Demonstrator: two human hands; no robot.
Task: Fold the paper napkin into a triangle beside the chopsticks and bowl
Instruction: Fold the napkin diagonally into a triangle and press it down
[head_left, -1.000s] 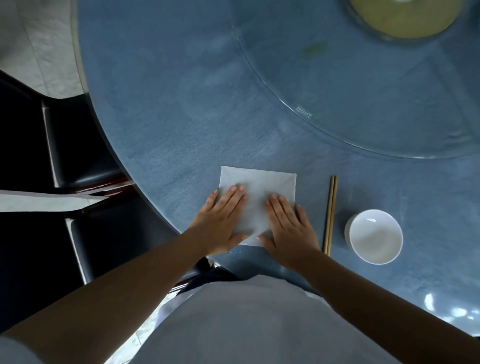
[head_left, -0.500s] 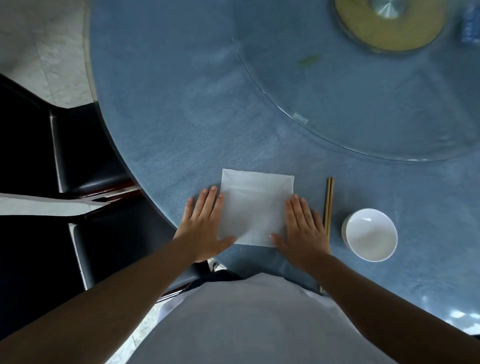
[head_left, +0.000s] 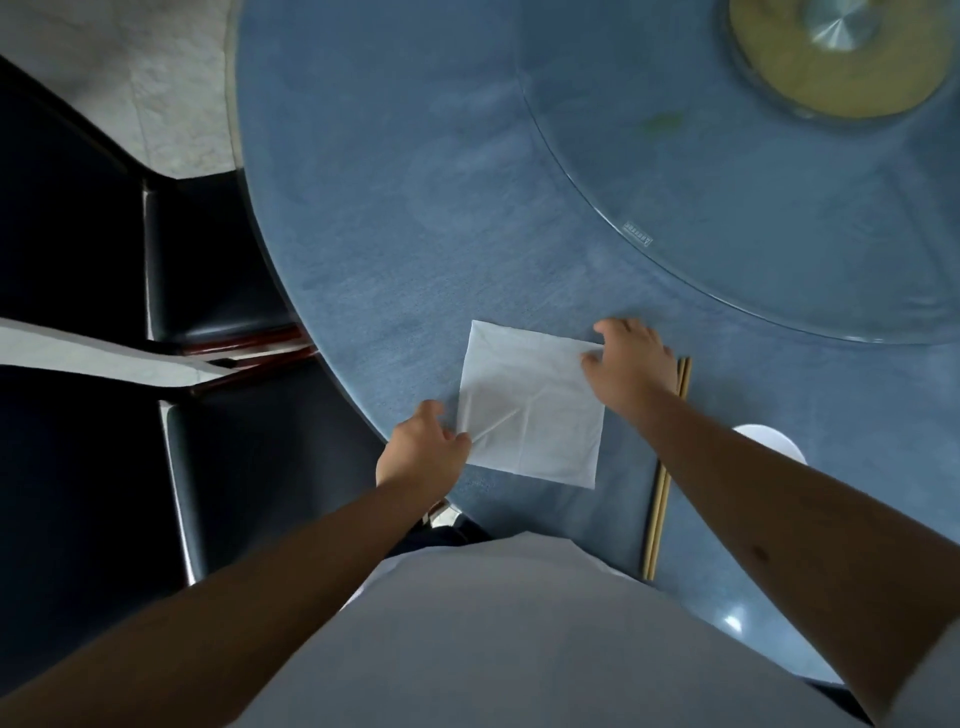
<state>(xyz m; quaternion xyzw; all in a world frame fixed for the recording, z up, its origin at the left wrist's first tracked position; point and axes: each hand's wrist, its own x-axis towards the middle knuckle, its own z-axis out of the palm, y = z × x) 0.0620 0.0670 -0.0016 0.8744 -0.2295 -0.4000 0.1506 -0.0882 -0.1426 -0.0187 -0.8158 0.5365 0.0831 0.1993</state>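
A white square paper napkin (head_left: 535, 410) lies unfolded on the blue tablecloth near the table's front edge. My left hand (head_left: 423, 449) pinches its near-left corner, where the paper is slightly lifted. My right hand (head_left: 631, 364) grips the far-right corner. A pair of wooden chopsticks (head_left: 665, 478) lies just right of the napkin, partly under my right forearm. Only the top of the white bowl (head_left: 769, 439) shows beyond that forearm.
The round table (head_left: 389, 208) has a glass turntable (head_left: 779, 208) at the far right with a yellow-green hub (head_left: 831, 57). Black chairs (head_left: 208, 260) stand at the left, close to the table's edge. Tiled floor shows at the upper left.
Both hands have left their flat press on the napkin. The left hand now pinches the near-left corner and the right hand has reached up to the far-right corner. The camera has tilted.
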